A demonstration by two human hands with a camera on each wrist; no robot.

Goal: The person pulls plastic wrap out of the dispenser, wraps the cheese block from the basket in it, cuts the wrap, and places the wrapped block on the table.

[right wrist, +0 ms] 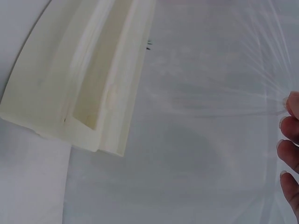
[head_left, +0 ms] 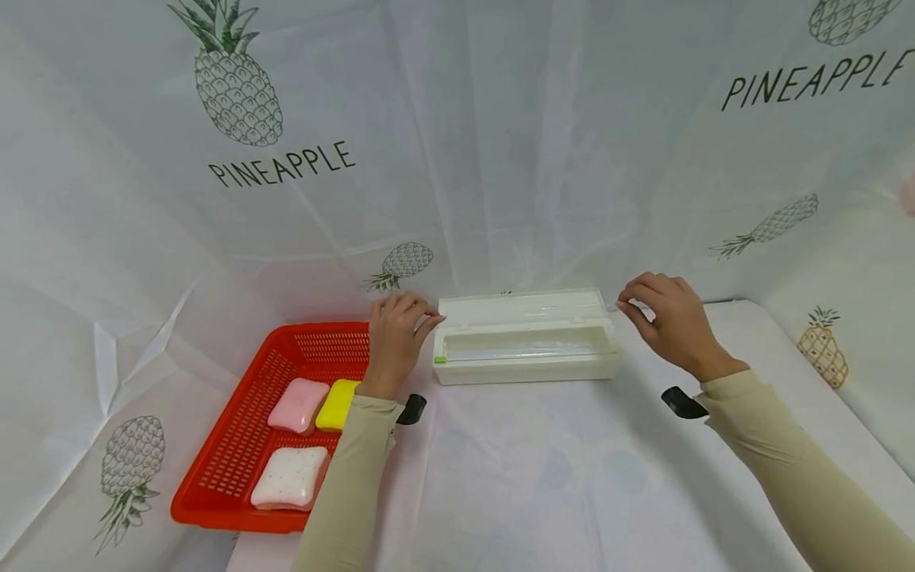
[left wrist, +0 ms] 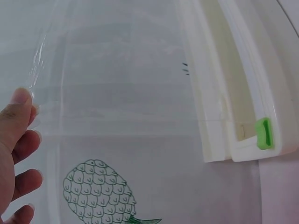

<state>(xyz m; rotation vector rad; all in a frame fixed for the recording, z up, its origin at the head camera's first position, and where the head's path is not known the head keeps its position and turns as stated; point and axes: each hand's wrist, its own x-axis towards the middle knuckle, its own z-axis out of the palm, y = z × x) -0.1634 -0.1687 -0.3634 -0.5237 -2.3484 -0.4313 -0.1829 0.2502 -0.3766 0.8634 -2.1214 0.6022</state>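
Observation:
A clear sheet of cling film [left wrist: 38,60] stretches between both hands, showing faint creases that fan out toward the right fingertips. My left hand [head_left: 395,340] pinches one corner between thumb and index finger, the other fingers loosely bent. At the opposite corner my right hand [head_left: 665,322] grips the film the same way. Between the hands lies a long white cling film dispenser [head_left: 529,372], its lid [head_left: 522,308] raised at the back. A small green slider [left wrist: 264,134] sits at the left end of its front edge. The film is barely visible in the head view.
Left of the dispenser stands a red plastic basket [head_left: 221,445], partly behind the left forearm. It holds a pink soap bar [head_left: 298,405], a yellow one [head_left: 336,407] and a speckled white one [head_left: 289,478]. A pineapple-print curtain [head_left: 500,159] rises behind the table.

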